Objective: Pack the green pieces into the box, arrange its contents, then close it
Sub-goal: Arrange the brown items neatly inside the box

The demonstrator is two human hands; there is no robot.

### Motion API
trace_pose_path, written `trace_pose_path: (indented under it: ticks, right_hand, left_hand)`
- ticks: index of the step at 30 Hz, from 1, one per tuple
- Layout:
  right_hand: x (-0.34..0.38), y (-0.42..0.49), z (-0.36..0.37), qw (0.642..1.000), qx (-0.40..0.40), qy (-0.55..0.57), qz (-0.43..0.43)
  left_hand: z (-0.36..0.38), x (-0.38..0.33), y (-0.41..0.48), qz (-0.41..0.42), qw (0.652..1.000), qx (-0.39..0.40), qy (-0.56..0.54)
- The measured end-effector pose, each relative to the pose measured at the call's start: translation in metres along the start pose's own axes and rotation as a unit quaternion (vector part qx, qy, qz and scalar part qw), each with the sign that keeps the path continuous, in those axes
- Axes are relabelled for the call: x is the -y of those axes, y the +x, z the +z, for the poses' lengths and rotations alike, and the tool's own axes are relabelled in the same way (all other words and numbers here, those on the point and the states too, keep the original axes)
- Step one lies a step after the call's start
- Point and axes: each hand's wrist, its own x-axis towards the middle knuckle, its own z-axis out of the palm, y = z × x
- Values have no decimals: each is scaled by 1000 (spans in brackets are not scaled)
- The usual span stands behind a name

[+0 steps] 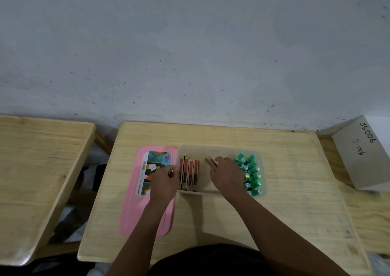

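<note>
- Green pieces [250,174]: already in the box [211,149], standing in two rows at its right end, rows running near-to-far.
- Just right of the right hand [226,175], well apart from the left hand [163,179]; right hand nearer for any nudging there.
- Red packs [190,174]: on edge at the box's left end, long axis near-to-far, parallel to the green rows.
- Loose pack [211,161]: tilted in the middle gap, out of line; right fingers curled round it.
- Left hand at the box's left wall, fingers bent; can't tell if pinching anything. Hands apart.
- Probably mid-arranging; next, squaring the loose pack to the row.
- Pink lid [135,202]: flat on the desk [211,223], against the box's left side, nearer the left hand for closing.
- White carton [363,153] at the right.
</note>
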Motion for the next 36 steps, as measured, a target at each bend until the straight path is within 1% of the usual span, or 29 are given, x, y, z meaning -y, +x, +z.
trace_pose_path:
  ticks: [1,3,7,10,14,16,19,21,23,25,28,36]
  right_hand:
    - [0,0,0,999,20,-27,0]
    - [2,3,5,998,54,-23,9]
    - [7,1,18,994,82,69,-1]
    - [13,-2,19,981,122,154,-4]
    - [4,10,15,971,165,171,-27]
    - [-1,15,8,975,153,155,-32]
    - [2,20,-2,991,94,71,-59]
    - [9,25,-7,990,99,37,-96]
    - [14,29,-8,983,128,7,-132]
    - [16,31,-6,977,153,1,-151]
    - [14,31,-5,977,139,11,-159]
    - [16,34,-3,984,120,15,-130]
  left_hand:
    - [0,0,0,1,1000,1,0]
    - [0,-1,1,-2,1000,1,-3]
    - [1,-1,1,-11,1000,-4,0]
    - [2,0,1,-16,1000,-4,2]
    - [2,0,1,-18,1000,-4,-2]
    - [2,0,1,-21,1000,-2,-3]
    - [2,1,2,-19,1000,-1,-6]
    - [1,0,2,-18,1000,1,-6]
    - [1,-1,1,-18,1000,2,-9]
    - [1,-1,1,-17,1000,2,-12]
    - [1,-1,1,-18,1000,4,-14]
    - [1,0,1,-15,1000,9,-8]
